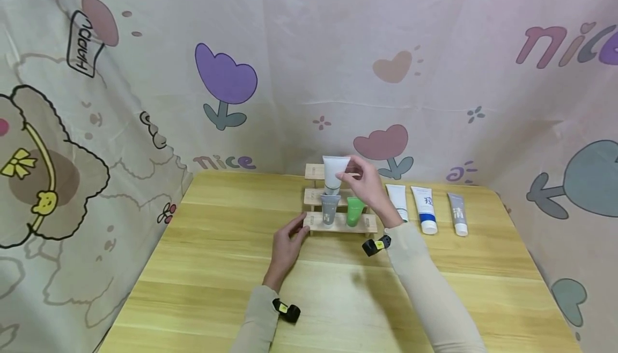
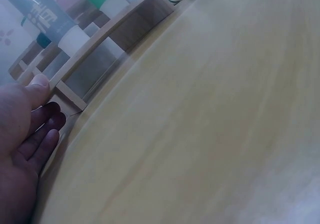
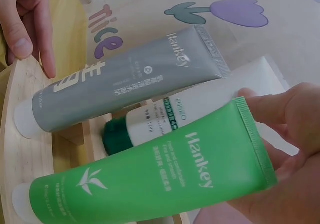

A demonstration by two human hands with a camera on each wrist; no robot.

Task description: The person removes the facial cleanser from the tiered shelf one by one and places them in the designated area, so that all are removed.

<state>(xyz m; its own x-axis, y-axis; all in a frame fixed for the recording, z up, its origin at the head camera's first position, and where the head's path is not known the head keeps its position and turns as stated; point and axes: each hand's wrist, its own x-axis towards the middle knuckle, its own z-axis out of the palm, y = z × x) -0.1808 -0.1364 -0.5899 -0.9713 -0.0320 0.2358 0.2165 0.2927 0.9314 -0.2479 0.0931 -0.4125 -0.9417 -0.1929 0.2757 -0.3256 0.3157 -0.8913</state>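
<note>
My right hand (image 1: 367, 184) pinches a white squeeze tube (image 1: 334, 169) near its upper end, above the middle tier of a three-tier wooden rack (image 1: 340, 222). The tube stands upright, and its dark green cap (image 3: 117, 135) points down in the right wrist view. On the front tier stand a grey tube (image 1: 330, 211) at left and a green tube (image 1: 355, 212) at right, both cap down. My left hand (image 1: 286, 245) holds the rack's left end, thumb (image 2: 39, 85) on the front tier's edge and fingers alongside.
Right of the rack, three tubes lie on the wooden table (image 1: 217, 267): a white one (image 1: 397, 198), a white one with a blue band (image 1: 424, 208) and a grey one (image 1: 458, 214). A printed cloth (image 1: 299, 74) hangs behind the table.
</note>
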